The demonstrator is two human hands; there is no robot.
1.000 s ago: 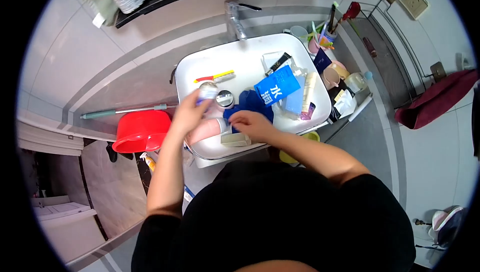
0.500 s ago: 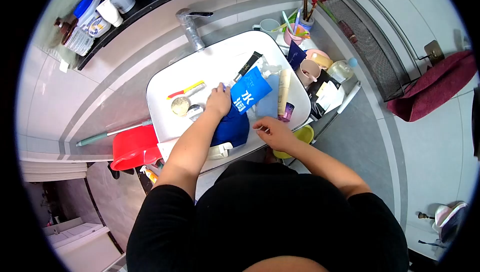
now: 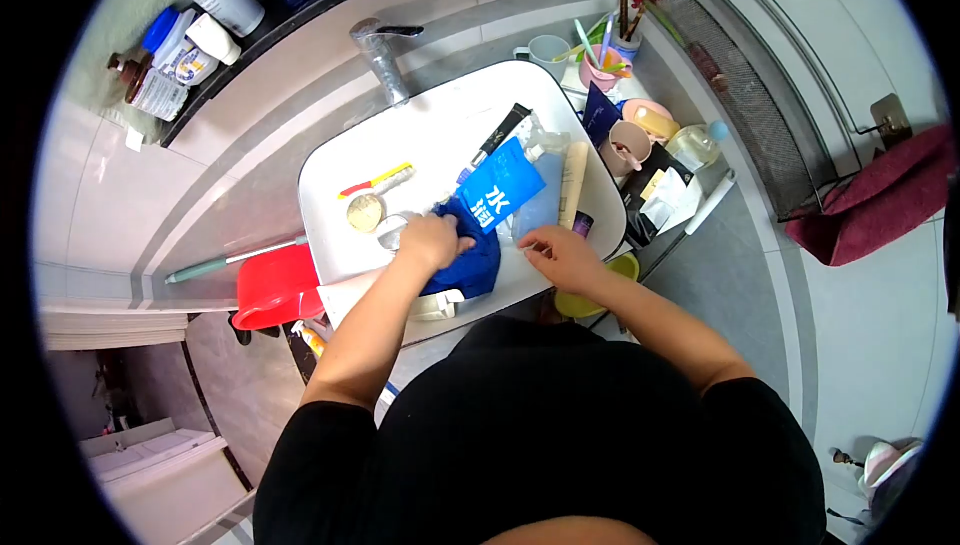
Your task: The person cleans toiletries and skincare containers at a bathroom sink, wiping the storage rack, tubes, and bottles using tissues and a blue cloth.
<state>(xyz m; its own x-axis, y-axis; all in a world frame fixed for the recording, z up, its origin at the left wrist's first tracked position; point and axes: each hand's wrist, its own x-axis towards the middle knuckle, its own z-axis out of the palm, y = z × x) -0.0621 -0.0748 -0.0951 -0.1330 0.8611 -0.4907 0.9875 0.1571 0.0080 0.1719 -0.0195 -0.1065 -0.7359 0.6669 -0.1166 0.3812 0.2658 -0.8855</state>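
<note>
White sink (image 3: 340,160), cluttered. Blue cloth (image 3: 478,267) lies near its front rim, my left hand (image 3: 428,243) on it, grip unclear; right hand (image 3: 563,257) loosely curled, nothing held. Best gather cloth low, clear of blue packet (image 3: 500,185).

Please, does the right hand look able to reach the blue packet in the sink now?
Probably yes. The right hand is close to the blue packet, and nothing seems to cover its printed side. The left hand is nearby, not over it.

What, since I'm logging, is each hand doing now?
Left hand: on the blue cloth; grip cannot be told.
Right hand: partly open, nothing visibly held.
</note>
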